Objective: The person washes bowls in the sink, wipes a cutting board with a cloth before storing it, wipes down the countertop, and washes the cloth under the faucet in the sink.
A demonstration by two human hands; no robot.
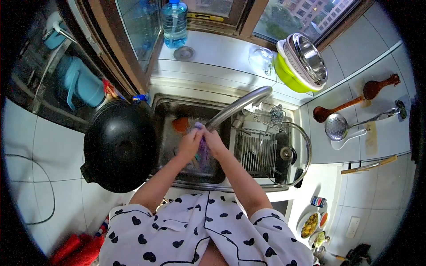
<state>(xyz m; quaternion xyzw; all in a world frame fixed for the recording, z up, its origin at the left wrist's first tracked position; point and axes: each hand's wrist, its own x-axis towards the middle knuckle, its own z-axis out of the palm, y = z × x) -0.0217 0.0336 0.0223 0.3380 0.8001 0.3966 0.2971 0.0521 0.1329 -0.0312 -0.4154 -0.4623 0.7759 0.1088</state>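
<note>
My left hand [190, 144] and my right hand [214, 141] are together over the metal sink [166, 104], just below the end of the curved faucet [235, 107]. Both are closed around a purple cloth [203, 155], which looks wet and hangs between them toward the basin floor. A bit of purple also shows above the fingertips. An orange-brown piece [180, 124] lies in the basin beyond my left hand. Small green and pale items under my wrists are too blurred to name.
A black wok [120, 146] leans left of the sink. At the right are a dish rack [255, 155] and a glass lid [306, 153]. Stacked basins [295, 66] and a blue liquid bottle [175, 26] stand on the sill. A food dish [309, 225] sits lower right.
</note>
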